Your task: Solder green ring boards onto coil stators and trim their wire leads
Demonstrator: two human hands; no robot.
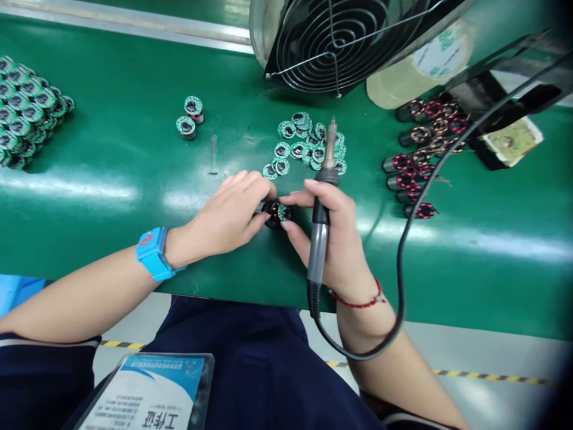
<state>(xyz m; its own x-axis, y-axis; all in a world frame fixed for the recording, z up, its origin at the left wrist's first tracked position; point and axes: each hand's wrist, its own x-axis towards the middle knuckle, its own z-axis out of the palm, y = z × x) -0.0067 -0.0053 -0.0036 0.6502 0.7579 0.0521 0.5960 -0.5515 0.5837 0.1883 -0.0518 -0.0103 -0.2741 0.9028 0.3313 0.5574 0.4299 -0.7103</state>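
My left hand (230, 216), with a blue wrist strap (153, 253), pinches a small dark part (271, 210) on the green mat. My right hand (331, 239) holds a soldering iron (323, 200) upright between thumb and palm, tip pointing away, while its fingertips press a small green round circuit board (285, 212) against that dark part. A loose pile of the same green round boards (304, 145) lies just beyond my hands.
Two assembled round parts (190, 117) sit at left-centre, a stacked heap of them (27, 110) at far left. Several dark cylinders with copper coils (421, 152) lie at right. A wire-guarded fan (340, 42) and tape roll (421, 65) stand behind. The iron's black cord (403, 239) loops right.
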